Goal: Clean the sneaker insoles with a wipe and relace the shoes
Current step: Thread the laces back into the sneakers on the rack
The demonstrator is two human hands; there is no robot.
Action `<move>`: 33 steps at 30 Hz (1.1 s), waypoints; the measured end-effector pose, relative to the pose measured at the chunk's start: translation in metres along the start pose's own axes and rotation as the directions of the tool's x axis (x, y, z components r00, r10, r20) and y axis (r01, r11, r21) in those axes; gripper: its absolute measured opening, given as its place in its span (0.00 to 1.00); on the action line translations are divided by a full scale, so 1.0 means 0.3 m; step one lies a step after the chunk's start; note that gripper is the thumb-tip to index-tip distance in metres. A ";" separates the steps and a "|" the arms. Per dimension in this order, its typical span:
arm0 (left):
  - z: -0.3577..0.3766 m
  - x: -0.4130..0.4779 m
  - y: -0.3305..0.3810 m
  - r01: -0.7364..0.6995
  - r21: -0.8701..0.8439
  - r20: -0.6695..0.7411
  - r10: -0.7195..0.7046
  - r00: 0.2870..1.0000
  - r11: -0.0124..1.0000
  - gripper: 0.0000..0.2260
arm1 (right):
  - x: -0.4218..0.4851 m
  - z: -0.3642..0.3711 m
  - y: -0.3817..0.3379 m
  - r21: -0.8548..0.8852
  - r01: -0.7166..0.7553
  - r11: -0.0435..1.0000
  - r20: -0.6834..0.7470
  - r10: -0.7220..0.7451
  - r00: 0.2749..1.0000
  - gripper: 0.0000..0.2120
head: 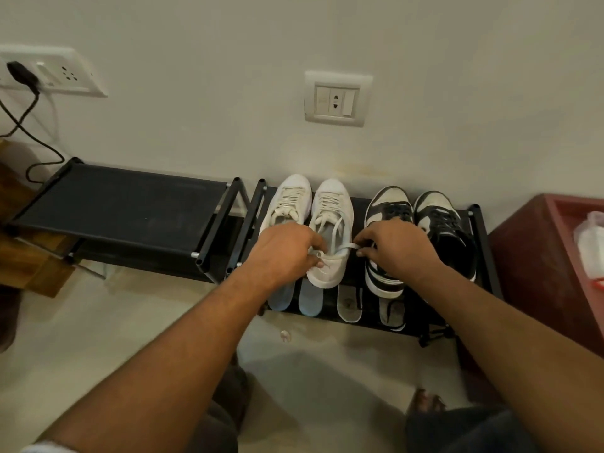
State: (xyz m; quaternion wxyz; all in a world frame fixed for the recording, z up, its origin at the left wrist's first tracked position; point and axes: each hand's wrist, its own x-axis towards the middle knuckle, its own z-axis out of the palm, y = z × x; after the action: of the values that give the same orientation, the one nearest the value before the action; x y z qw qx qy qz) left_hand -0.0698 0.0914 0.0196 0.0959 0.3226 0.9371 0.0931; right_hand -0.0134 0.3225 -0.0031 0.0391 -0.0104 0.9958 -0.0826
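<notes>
so both hands, left hand (287,248) and right hand (397,246), are pinching the white lace (340,249) across the right white sneaker (330,223) on the rack (483,243).

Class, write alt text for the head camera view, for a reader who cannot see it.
The left hand and right hand hold a white lace over a white sneaker on a black shoe rack. Four insoles lie in front.
</notes>
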 end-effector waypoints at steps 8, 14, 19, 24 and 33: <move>-0.051 0.012 -0.077 0.007 -0.223 -0.136 -0.038 0.990 0.975 0.08 | 0.010 -0.012 -0.004 0.243 -0.052 0.969 -0.194 0.101 0.976 0.10; -0.210 0.026 -0.064 -0.011 -0.301 -0.364 -0.104 0.926 0.953 0.09 | 0.036 -0.130 -0.072 0.634 0.017 0.773 -0.330 0.251 0.910 0.06; -0.361 0.038 -0.034 -0.034 -0.269 -0.482 -0.104 0.870 0.963 0.09 | 0.063 -0.259 -0.149 0.675 0.179 0.715 -0.485 0.249 0.838 0.08; -0.392 0.092 0.022 -0.144 -0.541 -0.557 -0.225 0.799 0.829 0.03 | 0.060 -0.312 -0.210 0.580 0.307 0.755 -0.556 0.091 0.826 0.07; -0.415 0.108 0.045 -0.258 -0.811 -0.460 -0.301 0.835 0.525 0.03 | 0.103 -0.434 -0.255 0.525 0.328 0.785 -0.630 0.098 0.771 0.07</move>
State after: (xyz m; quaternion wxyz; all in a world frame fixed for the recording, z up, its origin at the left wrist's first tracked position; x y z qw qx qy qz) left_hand -0.1167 0.1080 0.1389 -0.0313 0.1805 0.7593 0.6244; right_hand -0.0534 0.2675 0.1352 -0.2984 -0.0339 0.8665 -0.3988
